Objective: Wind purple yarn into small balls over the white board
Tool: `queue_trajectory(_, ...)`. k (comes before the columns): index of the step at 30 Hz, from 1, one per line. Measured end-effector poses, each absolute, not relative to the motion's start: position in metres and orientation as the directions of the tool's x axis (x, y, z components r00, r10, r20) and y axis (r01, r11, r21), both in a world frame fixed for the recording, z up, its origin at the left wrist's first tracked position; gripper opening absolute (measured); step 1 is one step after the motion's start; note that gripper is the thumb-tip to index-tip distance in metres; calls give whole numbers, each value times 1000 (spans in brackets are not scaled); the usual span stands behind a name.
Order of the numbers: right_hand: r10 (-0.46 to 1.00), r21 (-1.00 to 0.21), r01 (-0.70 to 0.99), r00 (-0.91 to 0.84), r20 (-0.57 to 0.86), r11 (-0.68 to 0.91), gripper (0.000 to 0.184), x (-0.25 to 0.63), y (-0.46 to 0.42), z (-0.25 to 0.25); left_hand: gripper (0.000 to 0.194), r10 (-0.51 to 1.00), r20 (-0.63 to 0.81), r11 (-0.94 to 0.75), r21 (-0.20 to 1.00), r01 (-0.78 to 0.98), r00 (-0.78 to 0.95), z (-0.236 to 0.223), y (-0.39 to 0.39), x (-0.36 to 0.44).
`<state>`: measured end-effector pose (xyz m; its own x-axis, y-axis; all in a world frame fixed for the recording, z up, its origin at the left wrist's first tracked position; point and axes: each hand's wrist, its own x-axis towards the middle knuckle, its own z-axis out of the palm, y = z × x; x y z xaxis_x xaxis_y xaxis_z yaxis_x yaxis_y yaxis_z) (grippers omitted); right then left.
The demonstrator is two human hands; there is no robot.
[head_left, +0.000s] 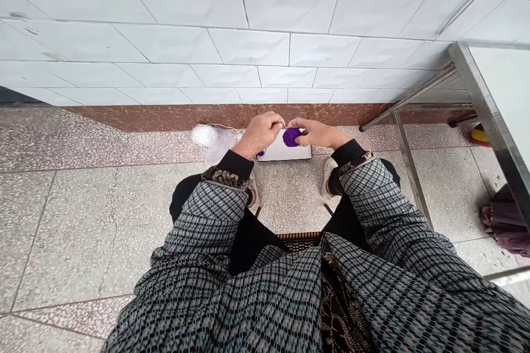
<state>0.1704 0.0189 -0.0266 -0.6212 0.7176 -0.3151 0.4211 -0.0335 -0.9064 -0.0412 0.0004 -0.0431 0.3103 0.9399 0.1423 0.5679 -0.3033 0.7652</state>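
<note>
Between my hands is a ball of purple yarn [291, 137]. My right hand [317, 133] is closed around its right side, thumb and fingers on the strands. My left hand [261, 133] pinches a purple strand just up and to the left of the ball. Under both hands lies a white, dark-edged tray or box lid [285, 154] on the floor. Another bit of purple yarn [261, 153] shows at the tray's left edge, partly hidden by my left wrist.
White yarn [203, 135] with clear plastic [219, 146] lies on the floor at left, near the tiled wall [248, 47]. A metal-framed table [492, 105] stands at right. Dark cloth [503, 223] lies beneath it. My shoes [328, 176] flank the tray.
</note>
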Motion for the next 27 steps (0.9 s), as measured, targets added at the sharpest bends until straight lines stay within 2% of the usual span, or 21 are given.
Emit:
queue_trajectory(4,693,-966,116,-678,-246,-230,39,172,18,-22,17,961,82,-225,785,578,263,-49,2,-41)
queue_trajectory(6,728,-968,-23,-663,-172,-250,40,174,21,-24,18,963,26,-181,799,574,268,-51,1,-38)
queue_trajectory(8,786,-973,-90,-607,-117,-214,41,174,24,-27,18,945,-16,-181,807,562,328,-50,-2,-33)
queue_trajectory(11,904,-995,19,-416,-97,-97,38,171,29,-34,18,856,-50,-267,810,522,515,-46,-9,-26)
queue_trajectory(14,960,-949,312,-246,-134,-52,37,169,30,-39,17,787,-37,-336,811,479,615,-41,-12,-25)
queue_trajectory(17,886,-885,450,-352,-301,-121,33,169,28,-38,17,861,50,-334,807,488,507,-39,-9,-30)
queue_trajectory(19,778,-887,432,-497,-385,-163,30,170,25,-35,18,913,113,-317,801,507,393,-39,-5,-36)
queue_trajectory(21,692,-906,378,-603,-397,-191,27,172,23,-30,18,933,152,-311,796,520,327,-40,0,-42)
queue_trajectory(24,644,-936,242,-680,-352,-256,29,174,21,-25,17,937,157,-310,785,536,312,-44,4,-45)
queue_trajectory(27,655,-939,58,-702,-279,-338,38,177,21,-21,15,944,126,-283,786,550,306,-49,6,-43)
